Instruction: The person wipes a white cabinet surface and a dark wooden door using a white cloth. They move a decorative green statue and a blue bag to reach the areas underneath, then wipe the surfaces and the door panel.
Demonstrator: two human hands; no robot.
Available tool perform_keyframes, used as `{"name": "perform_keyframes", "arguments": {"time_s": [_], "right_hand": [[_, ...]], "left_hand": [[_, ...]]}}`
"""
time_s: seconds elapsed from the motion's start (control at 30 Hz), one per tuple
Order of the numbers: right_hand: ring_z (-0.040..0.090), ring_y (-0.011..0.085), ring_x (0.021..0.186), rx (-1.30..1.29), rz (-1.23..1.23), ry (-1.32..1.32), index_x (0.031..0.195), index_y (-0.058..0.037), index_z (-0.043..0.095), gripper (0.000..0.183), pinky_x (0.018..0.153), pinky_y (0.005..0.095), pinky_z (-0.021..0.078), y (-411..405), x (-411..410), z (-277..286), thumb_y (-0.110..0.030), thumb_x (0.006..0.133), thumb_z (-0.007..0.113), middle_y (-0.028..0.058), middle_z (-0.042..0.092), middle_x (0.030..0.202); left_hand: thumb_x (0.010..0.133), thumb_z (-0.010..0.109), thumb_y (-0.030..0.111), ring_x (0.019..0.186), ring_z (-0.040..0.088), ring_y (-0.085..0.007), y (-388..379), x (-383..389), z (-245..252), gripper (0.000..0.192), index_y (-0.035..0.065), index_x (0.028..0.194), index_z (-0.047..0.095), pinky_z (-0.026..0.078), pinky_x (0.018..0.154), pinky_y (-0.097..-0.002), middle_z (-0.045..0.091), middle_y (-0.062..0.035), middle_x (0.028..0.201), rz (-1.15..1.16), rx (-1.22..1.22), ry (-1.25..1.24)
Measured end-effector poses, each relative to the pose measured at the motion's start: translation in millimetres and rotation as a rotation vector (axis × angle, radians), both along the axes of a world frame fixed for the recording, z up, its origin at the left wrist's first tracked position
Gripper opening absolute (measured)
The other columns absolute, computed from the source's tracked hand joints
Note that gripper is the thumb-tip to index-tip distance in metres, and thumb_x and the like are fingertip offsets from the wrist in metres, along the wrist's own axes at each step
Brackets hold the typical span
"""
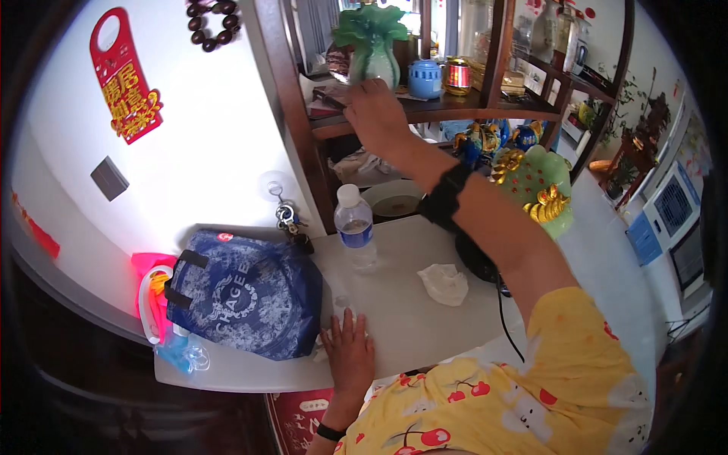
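Observation:
My right hand (378, 116) reaches up to the wooden shelf, in front of the base of a green cabbage-shaped vase (372, 51). Its fingers are bent beside a dark, slim object (330, 99); whether they grip anything is hidden. My left hand (348, 347) lies palm down near the table's front edge, fingers spread, over or against crumpled white tissue (321, 354). Left of it stands a blue patterned fabric bag (250, 296) with black handles. A clear plastic bottle (356, 233) with a white cap stands upright behind, and another crumpled white tissue (443, 284) lies to the right.
A blue jar (425, 79) and a red and gold jar (458, 77) share the shelf. Keys (289, 219) hang from a wall hook. A bowl (392, 200) sits behind the bottle. A green dish with gold ornaments (532, 187) and a black cable (505, 324) are at the right.

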State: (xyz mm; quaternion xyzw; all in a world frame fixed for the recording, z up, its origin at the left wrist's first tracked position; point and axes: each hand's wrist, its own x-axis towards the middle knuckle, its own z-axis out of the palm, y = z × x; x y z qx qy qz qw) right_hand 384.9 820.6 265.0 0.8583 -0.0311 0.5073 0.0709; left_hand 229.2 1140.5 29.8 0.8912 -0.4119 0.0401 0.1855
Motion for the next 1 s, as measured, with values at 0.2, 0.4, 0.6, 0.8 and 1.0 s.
{"name": "perform_keyframes", "arguments": {"time_s": [0.2, 0.4, 0.6, 0.8, 1.0], "right_hand": [[0.056, 0.033, 0.098, 0.223, 0.248, 0.045, 0.106, -0.0015, 0.057, 0.028, 0.081, 0.0459, 0.0473, 66, -128, -63, -0.013, 0.081, 0.063, 0.0147, 0.058, 0.1], [0.047, 0.0352, 0.128, 0.087, 0.047, 0.6, 0.119, -0.0028, 0.057, 0.042, 0.104, 0.0503, 0.038, 81, -254, -163, -0.017, 0.079, 0.065, 0.0159, 0.056, 0.127], [0.038, 0.0375, 0.138, 0.23, 0.079, 0.921, 0.135, 0.0025, 0.047, 0.057, 0.114, 0.054, 0.0285, 66, -296, -219, -0.02, 0.086, 0.063, 0.0203, 0.046, 0.142], [0.025, 0.0386, 0.146, 0.246, 0.152, 0.973, 0.147, 0.0051, 0.032, 0.073, 0.12, 0.0504, 0.0209, 44, -289, -233, -0.028, 0.089, 0.063, 0.0214, 0.035, 0.152], [0.021, 0.0361, 0.149, 0.344, 0.152, 0.965, 0.15, 0.0049, 0.028, 0.081, 0.121, 0.0485, 0.0174, 35, -253, -232, -0.037, 0.09, 0.062, 0.0214, 0.032, 0.155]], "left_hand": [[0.093, 0.058, 0.02, 0.144, 0.028, -0.0388, -1, 0, 0, 0.051, 0.0094, 0.142, 0.046, 0.017, 0.118, -0.0608, 0.035, -0.0149, 0.153, 0.006, -0.003, -0.012], [0.093, 0.059, 0.021, 0.144, 0.028, -0.0402, -3, 2, -7, 0.052, 0.0088, 0.142, 0.045, 0.017, 0.118, -0.061, 0.035, -0.0152, 0.153, 0.015, 0.048, -0.051], [0.089, 0.067, 0.021, 0.146, 0.022, -0.0407, -8, 0, -2, 0.063, 0.0088, 0.145, 0.043, 0.018, 0.117, -0.0602, 0.028, -0.0155, 0.158, 0.038, 0.133, 0.067], [0.086, 0.072, 0.029, 0.149, 0.016, -0.0386, -23, 8, 1, 0.077, 0.009, 0.15, 0.035, 0.016, 0.119, -0.0579, 0.022, -0.0154, 0.161, -0.156, 0.206, 0.064], [0.087, 0.07, 0.031, 0.151, 0.013, -0.0366, -35, 47, -8, 0.081, 0.0089, 0.153, 0.028, 0.014, 0.12, -0.0572, 0.015, -0.0144, 0.163, -0.139, 0.266, 0.037]]}}
